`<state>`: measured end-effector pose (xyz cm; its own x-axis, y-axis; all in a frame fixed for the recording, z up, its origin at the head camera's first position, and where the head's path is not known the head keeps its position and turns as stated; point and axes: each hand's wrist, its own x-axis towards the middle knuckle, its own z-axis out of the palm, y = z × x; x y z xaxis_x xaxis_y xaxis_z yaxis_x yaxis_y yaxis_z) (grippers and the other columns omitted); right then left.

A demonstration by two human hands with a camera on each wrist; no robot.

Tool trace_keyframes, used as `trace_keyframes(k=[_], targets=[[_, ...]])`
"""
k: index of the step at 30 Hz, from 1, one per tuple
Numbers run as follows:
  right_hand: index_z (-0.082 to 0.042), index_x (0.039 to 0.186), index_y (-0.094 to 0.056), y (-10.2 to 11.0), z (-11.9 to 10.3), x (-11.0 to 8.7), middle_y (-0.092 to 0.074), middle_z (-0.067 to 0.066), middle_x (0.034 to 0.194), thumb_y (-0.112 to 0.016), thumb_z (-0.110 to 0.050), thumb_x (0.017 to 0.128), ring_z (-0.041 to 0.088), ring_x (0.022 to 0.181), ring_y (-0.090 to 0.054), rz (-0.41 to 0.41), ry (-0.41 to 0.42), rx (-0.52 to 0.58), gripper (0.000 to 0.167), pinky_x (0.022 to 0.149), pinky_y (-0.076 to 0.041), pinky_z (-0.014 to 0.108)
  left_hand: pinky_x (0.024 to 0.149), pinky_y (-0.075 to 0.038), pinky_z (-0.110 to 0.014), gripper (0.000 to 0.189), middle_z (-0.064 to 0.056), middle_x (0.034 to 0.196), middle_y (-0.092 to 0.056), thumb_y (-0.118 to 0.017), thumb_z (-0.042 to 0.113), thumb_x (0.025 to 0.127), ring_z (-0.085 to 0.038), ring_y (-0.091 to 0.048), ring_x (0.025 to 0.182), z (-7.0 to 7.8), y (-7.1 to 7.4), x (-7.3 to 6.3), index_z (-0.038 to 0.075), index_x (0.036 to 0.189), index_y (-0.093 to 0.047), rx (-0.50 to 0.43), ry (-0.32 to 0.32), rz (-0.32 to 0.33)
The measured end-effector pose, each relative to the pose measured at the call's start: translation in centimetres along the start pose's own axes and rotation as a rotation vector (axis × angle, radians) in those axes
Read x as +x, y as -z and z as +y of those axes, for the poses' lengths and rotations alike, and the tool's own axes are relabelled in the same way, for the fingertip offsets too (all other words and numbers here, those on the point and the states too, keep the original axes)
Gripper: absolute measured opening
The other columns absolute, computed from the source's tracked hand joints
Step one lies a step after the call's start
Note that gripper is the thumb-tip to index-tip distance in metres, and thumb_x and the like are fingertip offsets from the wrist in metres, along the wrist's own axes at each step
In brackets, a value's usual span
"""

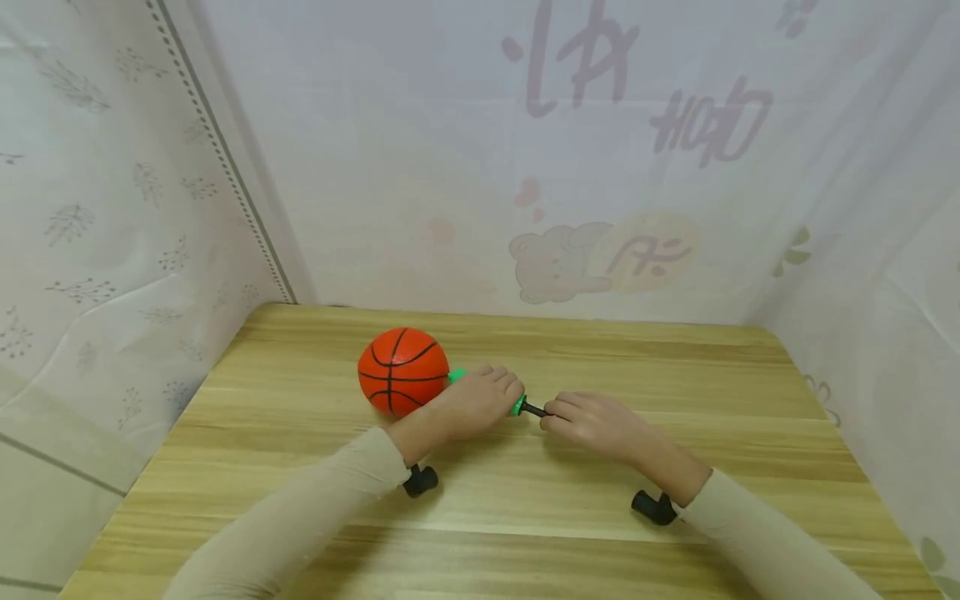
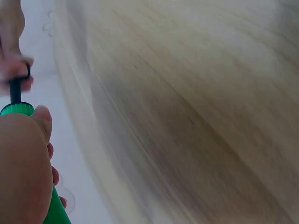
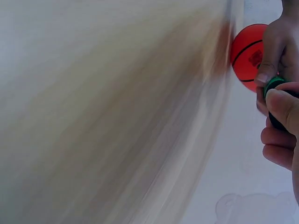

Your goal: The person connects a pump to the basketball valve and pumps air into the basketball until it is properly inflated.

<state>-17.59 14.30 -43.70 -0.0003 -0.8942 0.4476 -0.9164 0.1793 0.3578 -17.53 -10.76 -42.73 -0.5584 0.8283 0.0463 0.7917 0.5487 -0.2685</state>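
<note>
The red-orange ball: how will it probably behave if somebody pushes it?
The ball looks round, so it would probably roll easily on the flat table. However, the green pump in the left hand seems to meet its side, which may restrain it. That apparent connection also suggests it is air-filled, so it is likely light for its size.

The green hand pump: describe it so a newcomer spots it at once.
On the wood-grain table, find the orange-red basketball left of centre in the head view. Just right of it, the green hand pump lies in the grip of the left hand, its black rod reaching to the right hand. Its slim, bright green body sets it apart from the round basketball.
</note>
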Motion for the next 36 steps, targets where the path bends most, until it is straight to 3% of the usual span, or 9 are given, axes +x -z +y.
trace_keyframes(k=[5,9,18,25,30,36], targets=[[-0.009,0.098,-0.067,-0.8,0.2,0.8,-0.068,0.001,0.093,-0.027,-0.007,0.112,0.011,0.078,-0.063,-0.006,0.004,-0.025,0.043,0.070,-0.053,0.020,0.087,-0.044,-0.024,0.013,0.000,0.109,-0.057,-0.051,0.018,0.107,-0.014,-0.052,0.100,0.2,0.1,0.1,0.009,0.116,-0.052,-0.002,-0.007,-0.041],[-0.008,0.097,-0.066,-0.4,0.2,0.5,-0.068,0.002,0.092,-0.031,-0.006,0.112,0.012,0.076,-0.062,-0.002,0.004,-0.007,0.038,0.069,-0.053,0.020,0.089,-0.045,-0.025,0.010,0.001,0.107,-0.056,-0.051,0.015,0.106,-0.014,-0.051,0.099,0.1,0.1,0.2,0.010,0.115,-0.052,-0.040,-0.006,-0.027],[-0.006,0.097,-0.066,2.4,-0.3,-3.3,-0.068,0.005,0.093,-0.032,-0.007,0.112,0.016,0.079,-0.065,0.044,0.021,0.012,0.037,0.069,-0.057,0.026,0.094,-0.045,-0.028,0.009,-0.002,0.113,-0.057,-0.046,0.015,0.108,-0.016,-0.053,0.107,-0.5,0.2,-0.1,0.009,0.114,-0.050,-0.093,0.000,-0.017],[-0.005,0.099,-0.069,3.5,-0.5,-5.0,-0.071,0.007,0.096,-0.030,-0.006,0.112,0.018,0.084,-0.069,0.004,0.032,0.014,0.041,0.073,-0.058,0.028,0.095,-0.046,-0.029,0.016,-0.002,0.114,-0.059,-0.047,0.024,0.109,-0.016,-0.054,0.107,-0.8,0.0,-0.5,0.009,0.115,-0.051,-0.104,0.026,-0.031],[-0.006,0.101,-0.068,3.3,-0.3,-4.3,-0.070,0.005,0.097,-0.029,-0.007,0.112,0.017,0.084,-0.066,-0.023,0.018,0.020,0.040,0.072,-0.057,0.027,0.092,-0.046,-0.028,0.016,-0.002,0.112,-0.058,-0.047,0.023,0.109,-0.016,-0.054,0.105,-0.7,0.1,-0.4,0.008,0.114,-0.051,-0.072,0.006,-0.023],[-0.008,0.100,-0.066,2.0,0.1,-1.9,-0.067,0.002,0.094,-0.025,-0.007,0.112,0.014,0.080,-0.061,-0.032,0.045,-0.004,0.043,0.069,-0.054,0.022,0.089,-0.044,-0.027,0.014,0.000,0.109,-0.058,-0.049,0.022,0.108,-0.015,-0.053,0.101,-0.1,0.0,0.0,0.009,0.115,-0.051,-0.050,0.014,-0.029]])
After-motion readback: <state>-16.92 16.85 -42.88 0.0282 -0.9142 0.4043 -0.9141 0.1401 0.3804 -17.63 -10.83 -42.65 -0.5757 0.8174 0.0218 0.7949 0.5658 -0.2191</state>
